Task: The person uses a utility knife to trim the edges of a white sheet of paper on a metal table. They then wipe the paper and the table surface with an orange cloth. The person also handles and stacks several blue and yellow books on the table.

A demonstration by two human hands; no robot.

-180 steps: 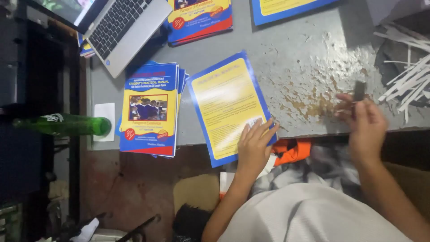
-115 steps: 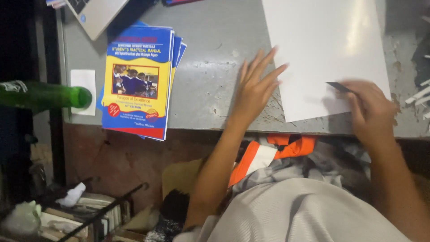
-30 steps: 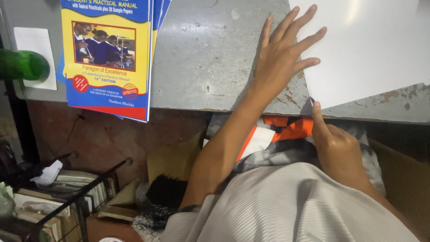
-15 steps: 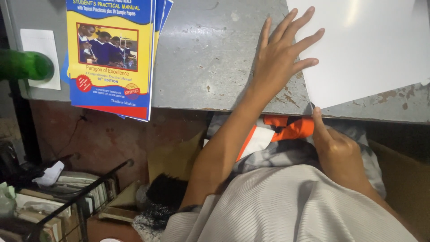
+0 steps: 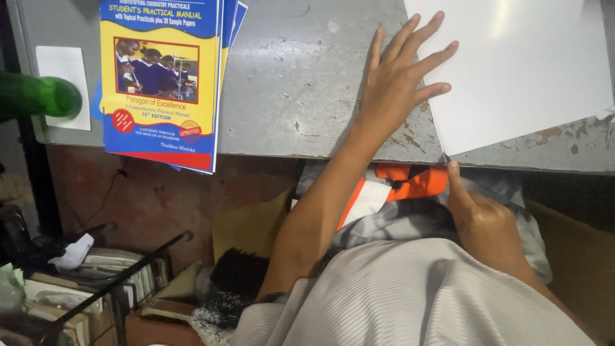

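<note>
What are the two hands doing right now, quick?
Left hand: open, fingers spread flat on the grey table, fingertips touching the white sheet.
Right hand: below the table edge, thumb up near the sheet's corner; holding nothing visible.

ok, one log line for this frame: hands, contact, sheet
left hand: flat, fingers on white sheet | right hand: below table edge, thumb at sheet corner | sheet: on table

Under our spread fingers [image 5: 410, 38], the counter [image 5: 301, 83] is dull grey metal, scratched and rust-flecked. Right of them lies a smooth, faintly glossy white paper sheet [image 5: 519, 64]; left, glossy-covered paper booklets [image 5: 160, 83] and a shiny green glass bottle [image 5: 35, 96].
</note>
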